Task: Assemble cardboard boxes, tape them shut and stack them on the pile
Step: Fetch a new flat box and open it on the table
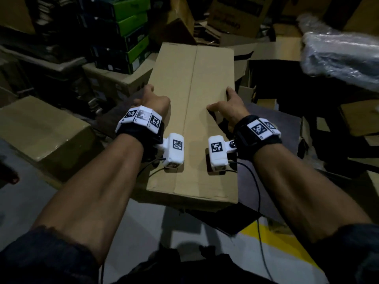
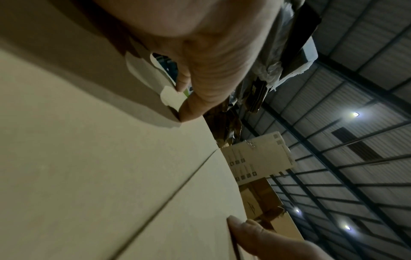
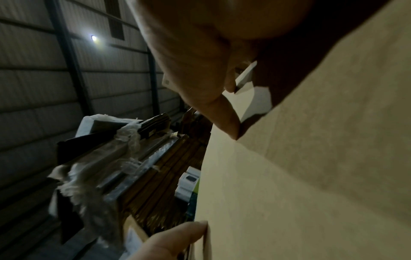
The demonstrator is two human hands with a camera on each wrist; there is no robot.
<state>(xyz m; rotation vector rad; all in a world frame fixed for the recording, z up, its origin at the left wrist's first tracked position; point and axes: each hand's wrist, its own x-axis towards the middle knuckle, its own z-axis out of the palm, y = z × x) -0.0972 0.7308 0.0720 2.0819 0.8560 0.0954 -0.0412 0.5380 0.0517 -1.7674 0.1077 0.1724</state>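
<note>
A long brown cardboard box lies flat in front of me, its top flaps closed along a bare centre seam, with no tape visible. My left hand grips its left side and my right hand grips its right side, about halfway along. In the left wrist view the thumb of my left hand presses on the cardboard box. The right wrist view shows the same for my right hand on the cardboard box. The fingers under the sides are hidden.
A closed cardboard carton sits low at the left, with stacked green-and-black boxes behind it. A plastic-wrapped bundle fills the upper right. A dark tabletop lies under the box. More cartons crowd the back.
</note>
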